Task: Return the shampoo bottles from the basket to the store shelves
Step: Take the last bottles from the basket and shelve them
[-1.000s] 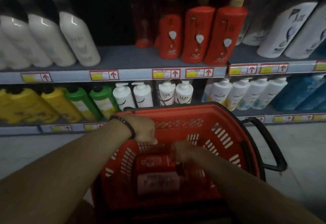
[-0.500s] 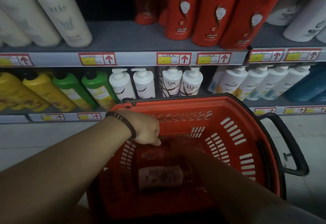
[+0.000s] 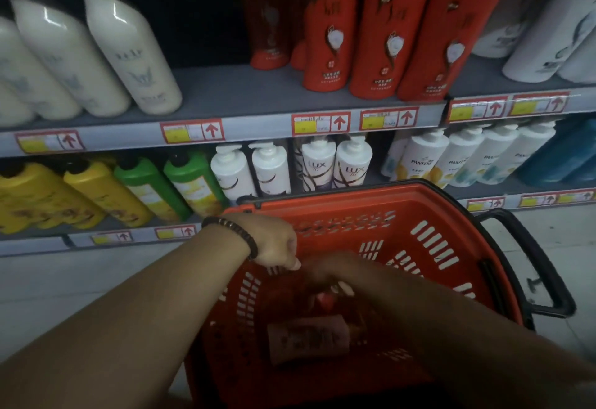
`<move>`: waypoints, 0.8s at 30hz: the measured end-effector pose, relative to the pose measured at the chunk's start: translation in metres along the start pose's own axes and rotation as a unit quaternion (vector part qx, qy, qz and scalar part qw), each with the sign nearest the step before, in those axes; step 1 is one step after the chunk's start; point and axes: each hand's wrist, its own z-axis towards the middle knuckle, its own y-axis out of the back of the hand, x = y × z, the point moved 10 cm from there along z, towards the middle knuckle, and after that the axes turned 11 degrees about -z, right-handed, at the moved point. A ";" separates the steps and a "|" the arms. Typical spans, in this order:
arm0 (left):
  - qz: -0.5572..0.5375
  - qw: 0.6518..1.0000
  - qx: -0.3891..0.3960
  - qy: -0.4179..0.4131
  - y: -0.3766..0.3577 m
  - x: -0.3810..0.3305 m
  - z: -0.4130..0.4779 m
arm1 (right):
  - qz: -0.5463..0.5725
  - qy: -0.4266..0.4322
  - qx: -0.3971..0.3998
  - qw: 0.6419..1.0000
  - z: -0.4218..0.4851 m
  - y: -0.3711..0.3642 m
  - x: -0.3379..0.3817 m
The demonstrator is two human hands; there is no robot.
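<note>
Dim, underexposed, grainy frame. Basket [image 3: 338,212] interior is near black and its contents murky. Glare streaks on the cream bottles [image 3: 129,54]. Wide-angle distortion bows the shelf [image 3: 251,128] and tilts bottles at the edges.

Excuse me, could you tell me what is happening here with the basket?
A person stands at grey store shelves of shampoo with a red plastic basket. The left hand curls over the basket's left rim, apparently gripping it. The right hand reaches inside toward a red bottle; it is too dark to tell whether it grips it. A bottle with a pale label lies flat on the bottom.
</note>
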 end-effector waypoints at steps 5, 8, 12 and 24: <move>0.026 0.999 -0.006 -0.027 0.003 0.003 -0.014 | -0.134 0.045 -0.007 0.990 -0.084 0.079 0.007; -0.093 0.991 -0.050 -0.085 0.014 -0.007 -0.032 | -0.119 0.047 -0.060 0.990 -0.142 0.117 0.011; -0.281 0.943 -0.070 -0.164 0.027 -0.033 -0.060 | -0.116 0.029 -0.158 0.980 -0.216 0.152 0.012; -0.569 0.720 -0.280 -0.282 0.088 -0.046 -0.096 | 0.356 0.116 -0.404 0.835 -0.254 0.148 -0.058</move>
